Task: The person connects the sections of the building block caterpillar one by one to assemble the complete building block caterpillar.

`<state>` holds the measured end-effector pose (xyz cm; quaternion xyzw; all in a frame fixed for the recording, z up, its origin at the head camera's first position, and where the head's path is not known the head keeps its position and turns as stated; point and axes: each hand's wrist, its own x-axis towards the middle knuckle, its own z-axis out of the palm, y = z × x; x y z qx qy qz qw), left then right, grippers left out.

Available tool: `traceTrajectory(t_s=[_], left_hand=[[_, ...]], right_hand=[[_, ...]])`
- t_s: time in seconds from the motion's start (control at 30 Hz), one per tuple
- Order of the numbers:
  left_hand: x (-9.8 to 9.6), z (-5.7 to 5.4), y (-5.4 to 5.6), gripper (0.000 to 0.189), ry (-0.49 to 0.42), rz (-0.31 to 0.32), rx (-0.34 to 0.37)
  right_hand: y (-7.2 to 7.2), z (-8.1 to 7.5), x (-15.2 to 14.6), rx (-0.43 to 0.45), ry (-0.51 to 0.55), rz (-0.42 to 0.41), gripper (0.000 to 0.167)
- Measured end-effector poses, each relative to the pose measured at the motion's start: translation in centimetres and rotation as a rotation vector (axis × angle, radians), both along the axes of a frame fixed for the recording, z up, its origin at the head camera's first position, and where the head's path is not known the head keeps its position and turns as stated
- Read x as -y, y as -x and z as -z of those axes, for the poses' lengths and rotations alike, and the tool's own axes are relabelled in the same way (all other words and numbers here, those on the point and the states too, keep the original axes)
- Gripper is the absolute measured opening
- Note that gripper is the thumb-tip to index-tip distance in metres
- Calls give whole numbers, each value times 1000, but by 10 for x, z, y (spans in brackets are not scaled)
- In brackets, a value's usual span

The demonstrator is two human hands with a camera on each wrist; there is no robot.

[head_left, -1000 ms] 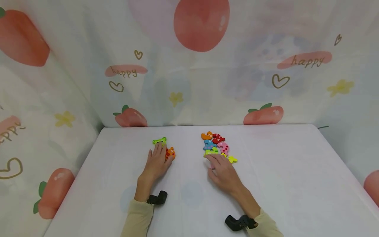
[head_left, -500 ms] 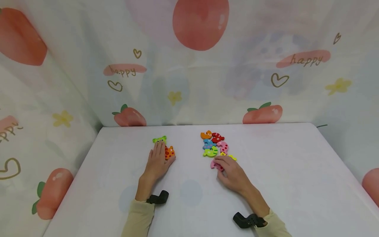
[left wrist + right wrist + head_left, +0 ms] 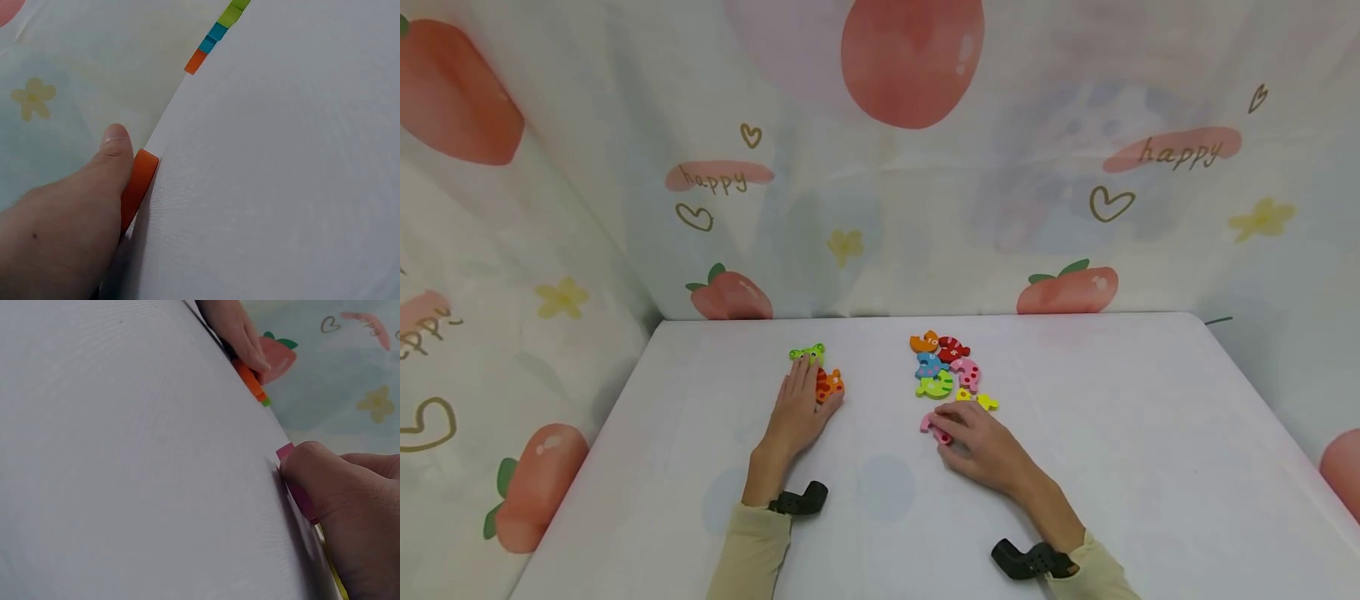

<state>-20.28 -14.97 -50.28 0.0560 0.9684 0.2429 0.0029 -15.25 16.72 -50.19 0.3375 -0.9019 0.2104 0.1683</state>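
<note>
My right hand [image 3: 987, 446] pinches a pink animal-shaped piece with dark spots [image 3: 927, 424] between thumb and fingers, at the near side of the right group. In the right wrist view the thumb lies along the edge of this piece [image 3: 302, 499]. My left hand [image 3: 793, 415] rests with extended fingers over a small group on the left. A green piece with eyes [image 3: 806, 351] shows past its fingertips. Beside the index finger and thumb lies an orange spotted piece [image 3: 832, 386], with a red part next to it. The palm hides whatever else lies beneath.
Beyond my right hand sit an orange piece [image 3: 923, 342], a red striped one [image 3: 952, 349], a blue one [image 3: 929, 365], a green striped one [image 3: 935, 385], another pink spotted one [image 3: 968, 373] and yellow parts [image 3: 987, 402]. A white cloth covers the table [image 3: 880, 533]; a printed curtain [image 3: 925, 225] stands behind.
My right hand drew back from the green striped piece, uncovering it, and took hold of the near pink piece, which has since shifted slightly left and nearer. The left hand stays almost in place.
</note>
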Motion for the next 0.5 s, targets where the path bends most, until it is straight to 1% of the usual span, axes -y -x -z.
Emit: traceTrajectory(t_s=[0.1, 0.23, 0.33, 0.5], left_hand=[[0, 1, 0, 78, -33, -2, -11], [1, 1, 0, 77, -77, 2, -35], [2, 2, 0, 75, -73, 6, -54], [3, 3, 1, 74, -72, 15, -66]], right_hand=[[-2, 0, 1, 24, 5, -19, 50], [-2, 1, 2, 31, 11, -18, 49], [-2, 1, 2, 53, 22, -10, 51], [-2, 0, 2, 108, 36, 5, 51]])
